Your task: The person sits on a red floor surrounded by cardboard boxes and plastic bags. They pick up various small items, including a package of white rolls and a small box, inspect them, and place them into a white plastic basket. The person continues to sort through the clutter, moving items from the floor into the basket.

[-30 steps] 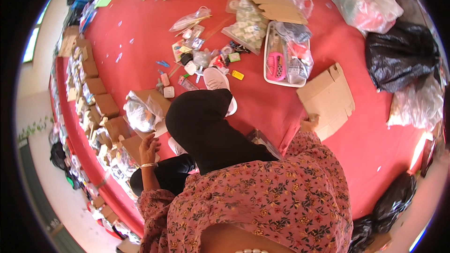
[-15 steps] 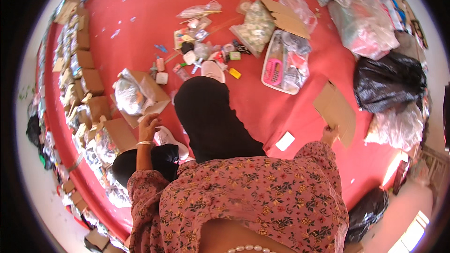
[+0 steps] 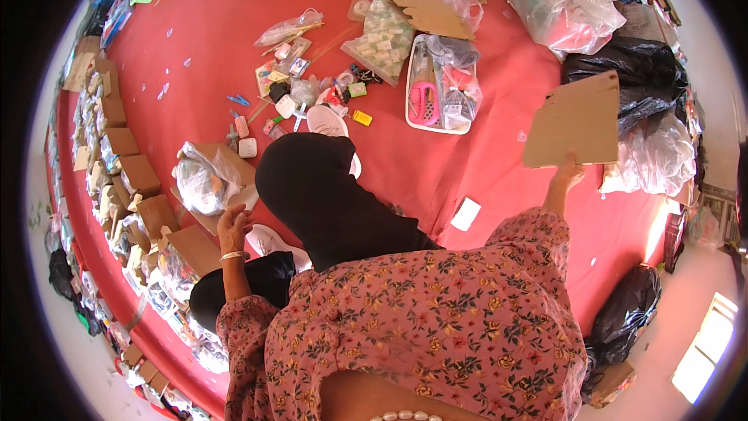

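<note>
On the right, my right hand [image 3: 569,175] grips the lower edge of a flat brown cardboard piece [image 3: 575,121], lifted up in front of a black plastic bag [image 3: 643,66]. My left hand [image 3: 233,229] hangs with fingers loosely apart and holds nothing. Closest to it is an open cardboard box [image 3: 238,162] with a clear plastic bag of goods [image 3: 204,179] in it. A white shoe [image 3: 273,243] shows just beside that hand, next to my black-clad leg [image 3: 315,195].
A white tray [image 3: 411,101] holds a pink item and wrapped goods. Small items, including a yellow one [image 3: 361,118], lie scattered near my foot. Cardboard boxes [image 3: 140,175] line the left side. A white card [image 3: 466,214] lies on the red floor covering [image 3: 499,164]. Clear bags [image 3: 561,8] stand far right.
My right hand has raised the cardboard piece up and away, turning it more upright. My left hand has shifted slightly nearer. The whole view has swung a little to the right.
</note>
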`<state>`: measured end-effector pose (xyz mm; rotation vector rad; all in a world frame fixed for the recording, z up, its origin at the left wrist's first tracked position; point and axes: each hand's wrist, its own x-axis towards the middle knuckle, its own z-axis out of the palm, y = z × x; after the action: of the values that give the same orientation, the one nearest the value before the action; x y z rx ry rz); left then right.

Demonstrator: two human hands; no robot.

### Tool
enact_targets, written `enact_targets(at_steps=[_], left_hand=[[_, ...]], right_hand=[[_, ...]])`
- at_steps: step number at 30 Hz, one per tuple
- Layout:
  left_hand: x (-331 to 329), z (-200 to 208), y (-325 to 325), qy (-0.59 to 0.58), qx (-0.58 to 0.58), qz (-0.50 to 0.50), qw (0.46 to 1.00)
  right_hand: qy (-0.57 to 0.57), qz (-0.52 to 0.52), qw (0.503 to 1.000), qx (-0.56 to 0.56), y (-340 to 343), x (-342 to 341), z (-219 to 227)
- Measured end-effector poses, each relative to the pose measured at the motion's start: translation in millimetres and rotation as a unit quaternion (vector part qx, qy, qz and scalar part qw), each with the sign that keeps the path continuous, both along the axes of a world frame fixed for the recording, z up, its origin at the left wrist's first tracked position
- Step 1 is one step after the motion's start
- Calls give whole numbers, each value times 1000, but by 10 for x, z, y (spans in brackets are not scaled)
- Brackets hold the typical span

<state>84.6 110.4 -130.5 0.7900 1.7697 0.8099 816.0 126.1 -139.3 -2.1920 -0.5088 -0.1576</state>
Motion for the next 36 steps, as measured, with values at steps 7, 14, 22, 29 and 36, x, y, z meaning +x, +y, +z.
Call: enact_targets(at_steps=[7, 14, 22, 29, 36], left_hand=[[-3, -17, -41, -7, -42, -43, 998], [73, -16, -149, 14, -87, -91, 992], [123, 16, -108, 52, -72, -129, 988], [8, -103, -263, 61, -59, -125, 989], [217, -322, -173, 167, -11, -247, 954]], right_hand=[[66, 91, 975, -190, -387, -903, -813], [238, 223, 928, -179, -527, -1065, -1401], [284, 181, 934, -116, -526, -891, -1593], [281, 103, 944, -135, -329, -805, -1234], [215, 131, 952, -175, -572, -526, -1299]])
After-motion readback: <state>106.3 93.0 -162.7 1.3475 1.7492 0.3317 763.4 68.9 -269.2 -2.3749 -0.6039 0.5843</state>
